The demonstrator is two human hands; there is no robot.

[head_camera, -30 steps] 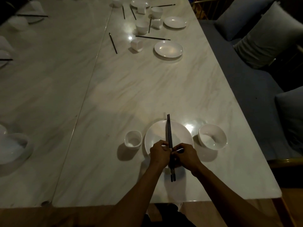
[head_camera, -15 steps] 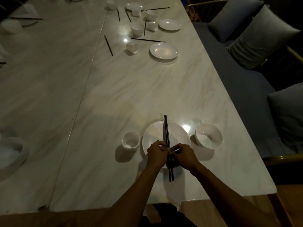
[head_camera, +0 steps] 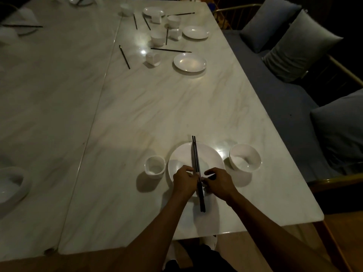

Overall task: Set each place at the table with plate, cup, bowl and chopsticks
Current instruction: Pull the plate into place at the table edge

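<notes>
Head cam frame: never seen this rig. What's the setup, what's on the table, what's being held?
No machine here: a person wears a wide-angle camera on the head, looking down at their own bare hands. The left hand and right hand both pinch a pair of dark chopsticks lying across a white plate on the marble table. A cup stands left of the plate, a bowl right of it. Farther away lie more plates, cups and loose chopsticks, not yet arranged. Cushions line the bench on the right.
</notes>
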